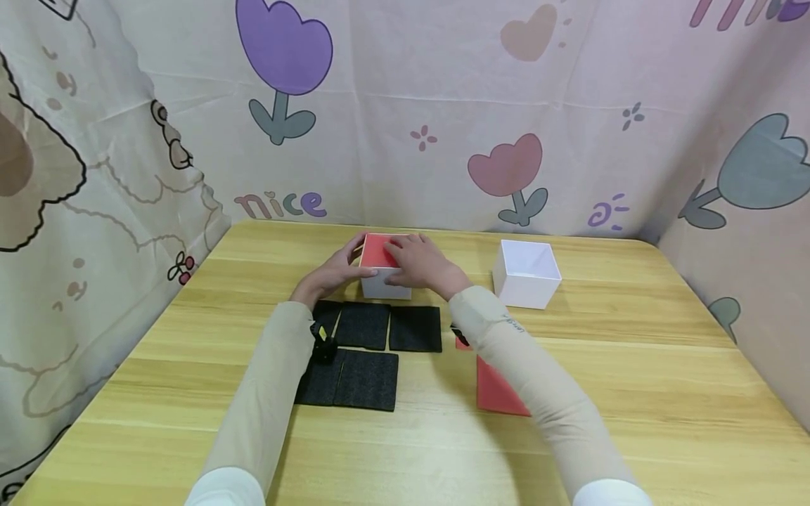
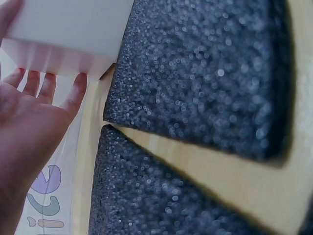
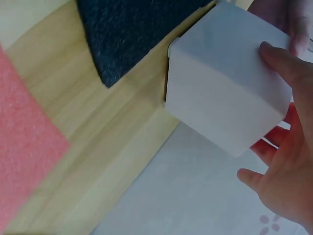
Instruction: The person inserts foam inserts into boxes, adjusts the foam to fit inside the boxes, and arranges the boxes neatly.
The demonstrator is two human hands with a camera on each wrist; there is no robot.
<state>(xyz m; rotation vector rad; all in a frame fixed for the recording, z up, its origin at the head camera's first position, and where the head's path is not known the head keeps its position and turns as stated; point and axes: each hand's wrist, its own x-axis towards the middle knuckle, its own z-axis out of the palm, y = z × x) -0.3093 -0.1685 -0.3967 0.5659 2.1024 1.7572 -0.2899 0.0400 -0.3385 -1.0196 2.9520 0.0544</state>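
Near the table's far edge stands a white box [image 1: 386, 284] with a red foam square [image 1: 377, 251] at its top. My left hand [image 1: 335, 273] holds the box from the left, its thumb along the front top edge. In the left wrist view, the fingertips of that hand [image 2: 39, 112] touch the side wall of the box [image 2: 68, 29]. From the right, my right hand [image 1: 422, 263] reaches over the red square with its fingers. Its thumb [image 3: 281, 61] presses the front face of the box [image 3: 220, 93], and the little finger sticks out.
Several black foam squares [image 1: 365, 379] lie in two rows before the box. Red foam [image 1: 496, 390] lies right of them, partly under my right sleeve. A second white box [image 1: 528, 281], open at the top, stands back right. A printed curtain [image 1: 405, 176] borders the table.
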